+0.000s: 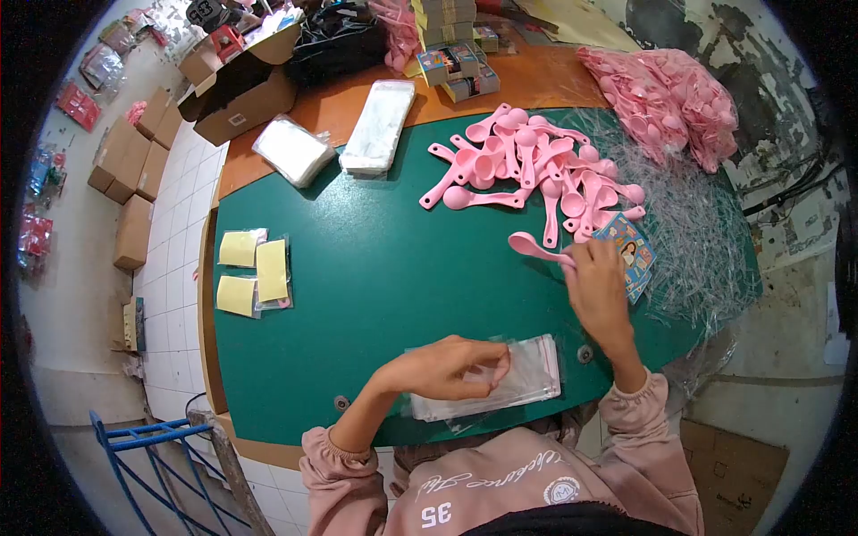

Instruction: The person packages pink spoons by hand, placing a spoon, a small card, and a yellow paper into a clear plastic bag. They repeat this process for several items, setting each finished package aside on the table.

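Note:
My right hand is closed on the handle of a pink measuring spoon, just in front of the spoon pile. Blue printed cards lie right beside that hand, partly behind its fingers. Above a stack of clear plastic bags near the table's front edge, my left hand is closed with curled fingers. It appears to pinch the film of a top bag, though the fingertips are partly hidden. Many more pink measuring spoons form a loose heap at the back right of the green table mat.
Several bagged yellow cards lie at the left. Stacks of clear bags and small printed boxes stand at the back. A bag of pink spoons and crumpled clear wrap cover the right side. An open carton is back left.

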The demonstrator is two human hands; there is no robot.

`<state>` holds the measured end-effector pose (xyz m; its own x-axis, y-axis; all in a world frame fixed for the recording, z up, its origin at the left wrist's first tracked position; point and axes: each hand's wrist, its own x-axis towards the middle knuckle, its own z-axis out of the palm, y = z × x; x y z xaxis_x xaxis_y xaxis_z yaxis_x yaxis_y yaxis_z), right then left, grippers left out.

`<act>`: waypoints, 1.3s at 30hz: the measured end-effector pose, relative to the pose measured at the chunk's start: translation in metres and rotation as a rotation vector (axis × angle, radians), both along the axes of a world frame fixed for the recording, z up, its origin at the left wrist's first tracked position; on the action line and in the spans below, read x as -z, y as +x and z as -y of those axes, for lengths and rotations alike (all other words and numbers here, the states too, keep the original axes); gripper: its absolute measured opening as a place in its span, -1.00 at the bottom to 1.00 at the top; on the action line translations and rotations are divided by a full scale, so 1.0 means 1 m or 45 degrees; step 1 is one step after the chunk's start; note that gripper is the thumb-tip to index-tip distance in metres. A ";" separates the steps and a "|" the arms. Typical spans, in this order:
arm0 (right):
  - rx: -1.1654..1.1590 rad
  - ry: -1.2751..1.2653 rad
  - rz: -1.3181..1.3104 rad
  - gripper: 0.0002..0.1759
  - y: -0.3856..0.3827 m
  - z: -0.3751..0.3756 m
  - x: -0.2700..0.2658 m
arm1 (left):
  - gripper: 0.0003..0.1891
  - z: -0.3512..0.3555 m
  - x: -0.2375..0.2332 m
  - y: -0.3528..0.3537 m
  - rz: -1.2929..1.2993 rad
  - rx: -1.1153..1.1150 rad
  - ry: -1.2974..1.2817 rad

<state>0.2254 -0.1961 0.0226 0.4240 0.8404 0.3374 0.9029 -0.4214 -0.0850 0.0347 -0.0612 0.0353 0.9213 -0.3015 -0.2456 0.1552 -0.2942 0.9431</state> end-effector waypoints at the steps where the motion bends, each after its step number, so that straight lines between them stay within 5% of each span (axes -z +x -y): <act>1: -0.005 0.099 -0.234 -0.85 0.000 0.005 -0.009 | -0.90 0.000 0.001 -0.001 0.000 -0.002 0.001; 3: -0.010 0.198 -0.468 -0.84 -0.005 0.014 -0.029 | -0.91 0.002 0.006 -0.003 0.347 0.027 -0.209; 7: -0.042 0.339 -0.737 -0.79 -0.019 0.034 -0.064 | -0.92 0.004 0.010 -0.004 0.454 0.040 -0.182; 10: -0.040 0.495 -0.974 -0.78 -0.025 0.045 -0.058 | -0.84 0.001 0.015 -0.007 -0.096 -0.427 -0.687; 14: 0.032 0.753 -1.330 -0.73 -0.034 0.042 -0.048 | -0.74 0.000 0.011 -0.002 -0.096 -0.769 -0.741; 27: -0.079 0.796 -1.353 -0.71 -0.048 0.022 -0.041 | -0.67 -0.002 0.014 -0.003 -0.070 -0.917 -0.646; 33: -0.013 0.615 -1.474 -0.71 -0.058 0.011 -0.036 | -0.72 0.008 0.023 -0.001 0.092 -0.874 -0.558; 35: -0.147 0.684 -1.422 -0.79 -0.058 0.008 -0.033 | -0.72 0.001 0.027 -0.004 -0.107 -0.552 -0.264; 39: -0.107 0.577 -1.319 -0.78 -0.057 0.011 -0.039 | -0.67 0.009 0.003 -0.002 0.003 -0.628 -0.385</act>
